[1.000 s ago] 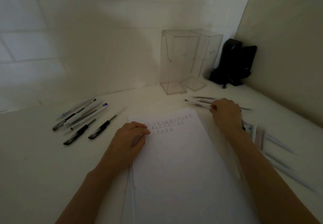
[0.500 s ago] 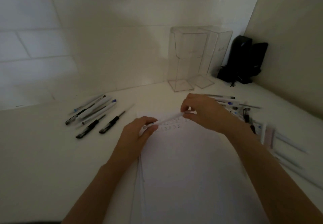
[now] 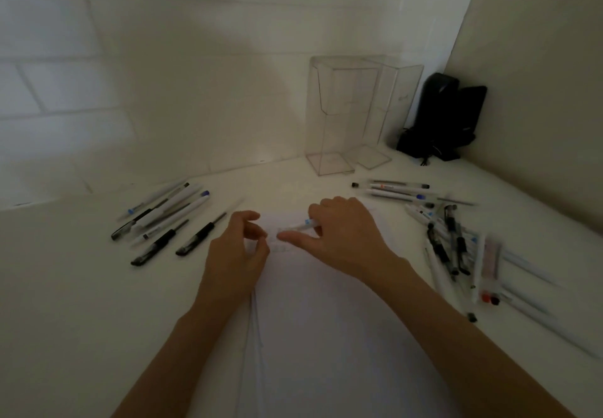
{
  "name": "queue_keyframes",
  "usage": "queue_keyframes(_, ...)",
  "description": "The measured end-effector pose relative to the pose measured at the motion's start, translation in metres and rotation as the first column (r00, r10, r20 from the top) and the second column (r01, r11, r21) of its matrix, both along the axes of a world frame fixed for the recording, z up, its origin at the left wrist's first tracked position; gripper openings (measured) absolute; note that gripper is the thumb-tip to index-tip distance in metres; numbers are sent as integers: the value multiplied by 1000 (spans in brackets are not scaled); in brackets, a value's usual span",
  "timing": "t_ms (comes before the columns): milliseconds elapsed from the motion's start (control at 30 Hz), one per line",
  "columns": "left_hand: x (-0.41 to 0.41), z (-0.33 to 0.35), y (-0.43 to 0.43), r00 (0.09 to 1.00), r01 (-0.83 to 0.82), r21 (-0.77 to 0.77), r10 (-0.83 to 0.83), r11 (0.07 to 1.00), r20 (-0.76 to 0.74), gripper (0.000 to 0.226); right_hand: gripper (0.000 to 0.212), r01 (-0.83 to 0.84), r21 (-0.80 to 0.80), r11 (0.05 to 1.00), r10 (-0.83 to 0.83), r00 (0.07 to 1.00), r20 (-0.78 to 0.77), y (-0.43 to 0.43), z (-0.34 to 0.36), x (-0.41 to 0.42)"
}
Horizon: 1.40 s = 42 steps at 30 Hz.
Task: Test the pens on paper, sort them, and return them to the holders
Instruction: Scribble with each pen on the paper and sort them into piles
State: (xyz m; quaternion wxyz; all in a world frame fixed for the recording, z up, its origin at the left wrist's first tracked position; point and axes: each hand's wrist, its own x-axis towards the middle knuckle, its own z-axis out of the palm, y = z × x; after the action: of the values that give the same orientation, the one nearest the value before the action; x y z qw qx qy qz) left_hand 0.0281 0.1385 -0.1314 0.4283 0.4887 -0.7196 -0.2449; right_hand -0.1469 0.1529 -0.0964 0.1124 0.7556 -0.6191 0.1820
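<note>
My right hand (image 3: 342,238) grips a white pen (image 3: 301,225) with a blue mark, held low over the top of the paper sheets (image 3: 326,326). My left hand (image 3: 238,248) hovers just left of the pen's tip with thumb and forefinger pinched on a small pale piece that looks like the pen's cap. Faint test marks on the paper lie between the two hands. Two clear, empty holders (image 3: 332,117) stand upright at the back near the wall.
A row of several pens (image 3: 163,218) lies to the left of the paper. Lying in a loose pile on the right are several more pens (image 3: 450,241). A black object (image 3: 443,117) sits in the back right corner beside the holders.
My right hand picked a pen from the right pile and brought it over the paper. Both hands then held it; now the left hand has pulled away from the pen's end.
</note>
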Motion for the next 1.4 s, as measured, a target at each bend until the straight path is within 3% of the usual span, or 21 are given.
queue_keyframes(67, -1, 0, 1, 999, 23, -3, -23, 1000, 37, 30, 54, 20, -168, 986, -21, 1000, -5, -2, -1, 0)
queue_keyframes(167, -2, 1, 2, 996, 50, -11, -49, 999, 76, 24, 42, 5, -282, 959, 3, 1000, 26, -3, -3, 0)
queue_keyframes(300, -2, 0, 3, 989, 83, -21, -80, 996, 127, 16, 45, -10, -261, 965, 27, 998, 60, -4, -2, -3)
queue_keyframes(367, -1, 1, 7, 974, 153, -59, -141, 986, 178, 16, 43, -19, -177, 984, 53, 981, 186, -3, 8, -8)
queue_keyframes(433, -2, 1, 12, 947, 253, -118, -221, 960, 233, 25, 29, -43, -137, 990, 95, 913, 398, -1, 21, -16)
queue_keyframes(500, -7, 0, 17, 898, 372, -138, -319, 918, 304, 31, 23, -9, -128, 992, 87, 781, 618, 0, 33, -26)
queue_keyframes(600, -22, 1, 23, 776, 539, -123, -433, 833, 459, 34, 37, 54, -25, 998, -9, 561, 828, -1, 37, -43)
queue_keyframes(667, -36, 5, 28, 668, 591, -55, -451, 805, 592, 47, 48, 40, 119, 992, -122, 509, 852, -2, 33, -52)
queue_keyframes(833, -56, 2, 27, 532, 586, 40, -422, 809, 734, 69, 27, -41, 227, 973, -175, 506, 845, -13, 8, -62)
queue_keyframes(933, -56, -6, 24, 537, 584, 47, -430, 810, 726, 68, 22, -2, 224, 975, -191, 515, 836, -15, -11, -56)
queue_keyframes(1067, -54, -7, 24, 548, 592, 36, -435, 805, 715, 69, 39, 77, 129, 989, -150, 440, 885, -18, -27, -49)
queue_keyframes(1233, -53, -9, 22, 605, 574, -24, -405, 818, 686, 62, 31, 35, 113, 993, -114, 550, 827, -20, -35, -49)
queue_keyframes(1400, -54, -14, 20, 652, 557, -126, -338, 821, 679, 53, 26, 4, 131, 991, -108, 596, 796, -21, -36, -45)
